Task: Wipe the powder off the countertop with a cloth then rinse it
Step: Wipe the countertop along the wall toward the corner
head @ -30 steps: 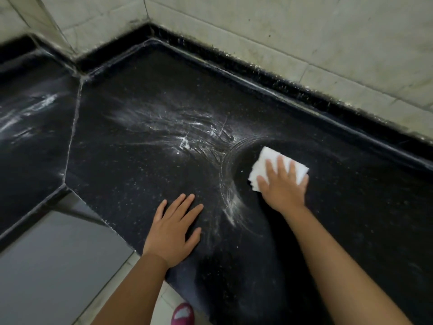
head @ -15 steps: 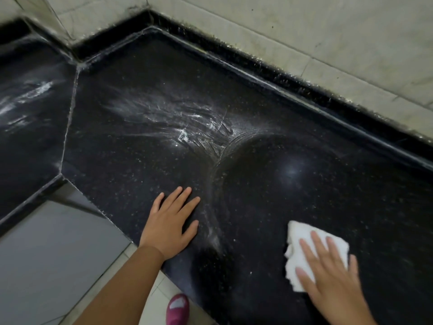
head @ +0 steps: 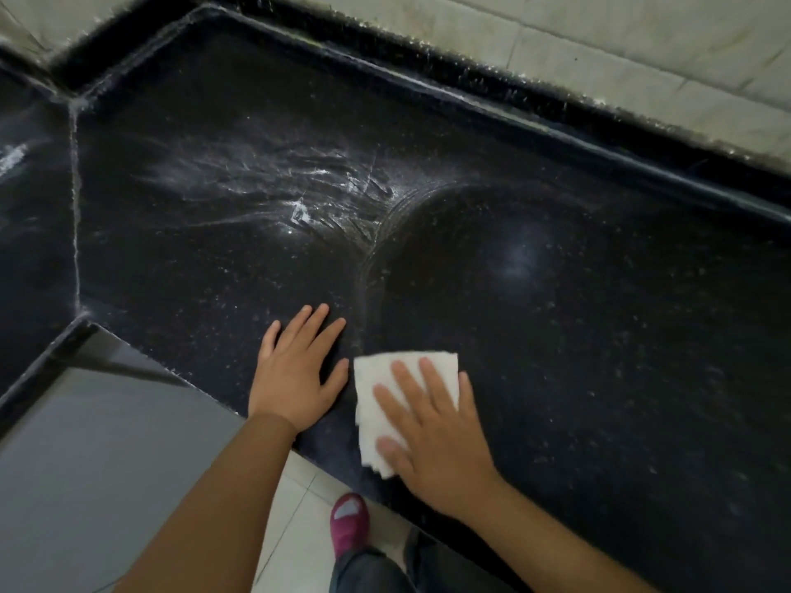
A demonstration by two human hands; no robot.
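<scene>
At 6 o'clock, near the desk [head: 599,378] front edge, the right hand [head: 436,434] presses the white cloth [head: 385,378] flat with spread fingers; half a second ago it was further to 4 o'clock, so the stroke has come left, just beside the left hand [head: 299,374], which lies open and flat on the stone. Further away, toward 11 o'clock, the streaked powder [head: 274,181] remains beside the dark wiped patch, so I judge the wiping only partly done and the rinsing not yet near.
</scene>
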